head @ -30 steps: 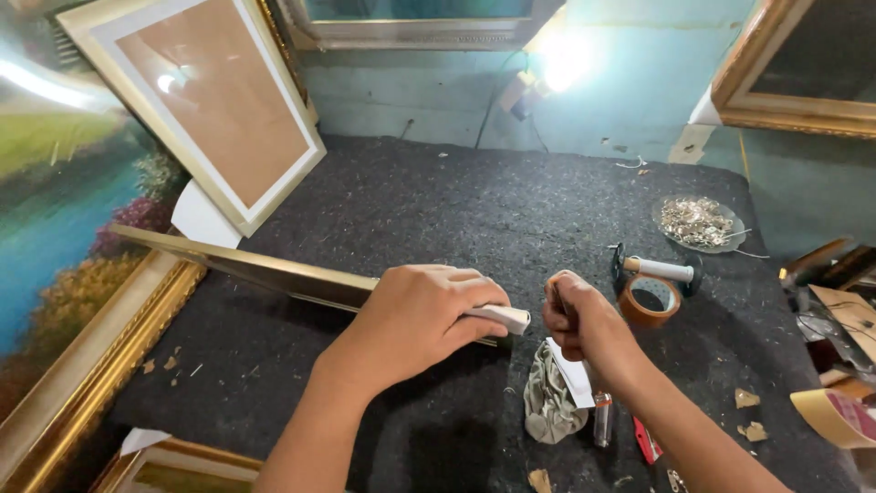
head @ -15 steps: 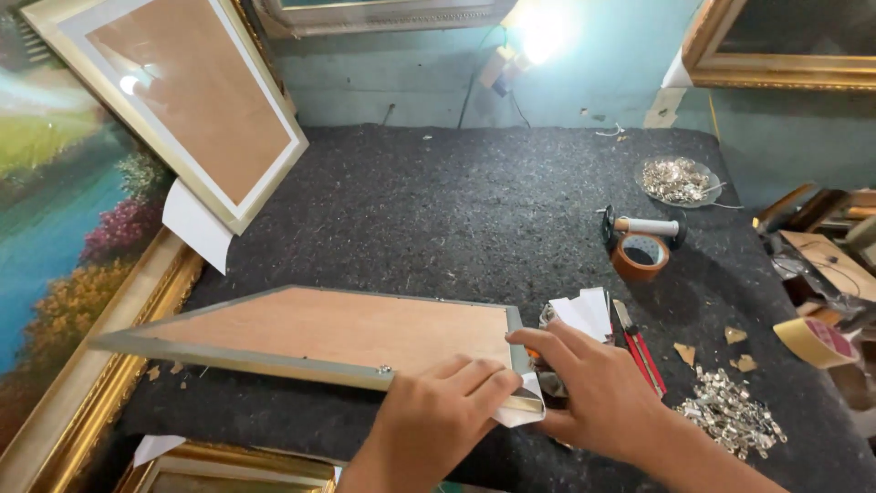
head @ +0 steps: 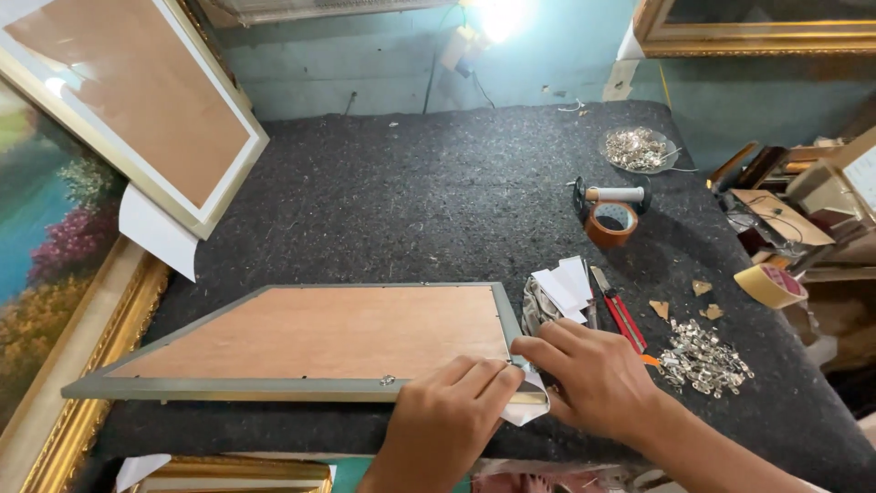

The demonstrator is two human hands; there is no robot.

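Both hands meet at the near right corner of a picture frame (head: 310, 342) lying face down on the counter (head: 438, 201). The left hand (head: 452, 415) presses its fingers flat onto a white paper corner piece (head: 527, 406) that wraps that corner, and the right hand (head: 593, 379) lies just beside it at 3 o'clock, fingertips on the same corner. Neither hand is closed around anything; both are pressed flat on the paper and the frame. The frame shows a brown backing board and a thin grey-green edge, and sits at the near side of the dark felt counter. Just past the right hand, at 12 o'clock, lie more white paper pieces (head: 566, 288) and a red-handled tool (head: 620, 315). At 3 o'clock sits a heap of small metal clips (head: 703, 356). A roll of brown tape (head: 611, 222) stands farther off, at 1 o'clock.
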